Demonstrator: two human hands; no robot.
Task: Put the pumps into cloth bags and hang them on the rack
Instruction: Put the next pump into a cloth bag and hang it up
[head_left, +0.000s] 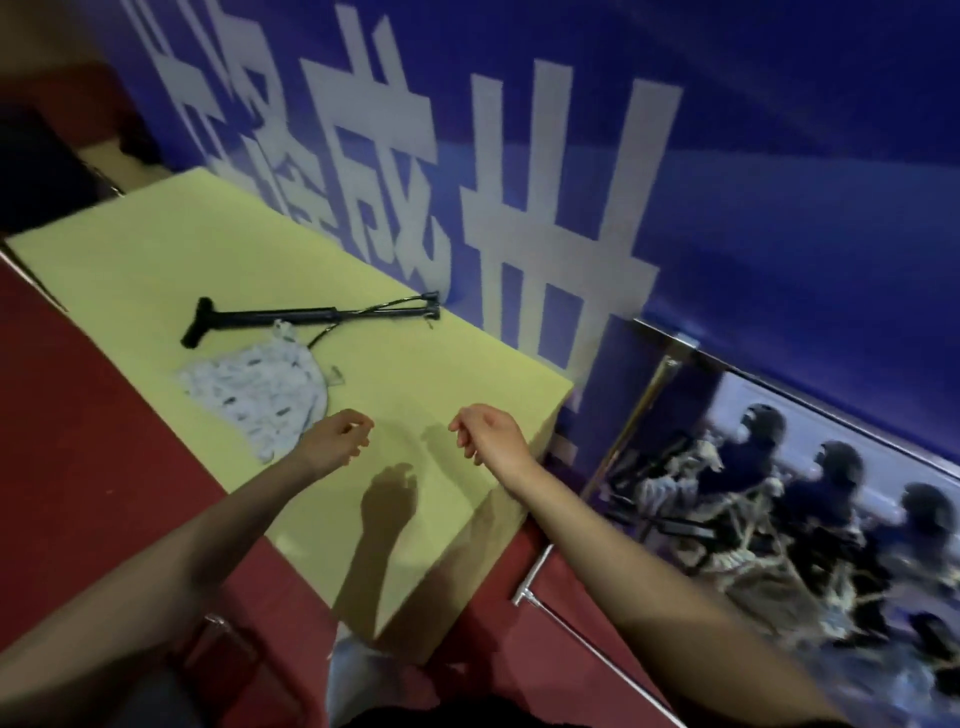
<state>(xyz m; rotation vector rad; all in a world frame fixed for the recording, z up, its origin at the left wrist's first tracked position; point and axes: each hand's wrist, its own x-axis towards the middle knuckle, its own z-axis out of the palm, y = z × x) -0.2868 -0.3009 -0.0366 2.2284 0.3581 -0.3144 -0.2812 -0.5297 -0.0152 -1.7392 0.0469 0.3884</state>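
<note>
Black pump (270, 316), white-patterned cloth bag (254, 389), yellow table (415, 374).

Surface: a yellow-green table top (426, 364), its far edge against a blue wall.
On it, far side: a black pump (270, 317) lying flat.
On it, nearer: a crumpled pale patterned cloth bag (254, 387), touching the pump.

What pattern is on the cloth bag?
White with small dark marks; the cloth bag shows best in the head view.
</note>
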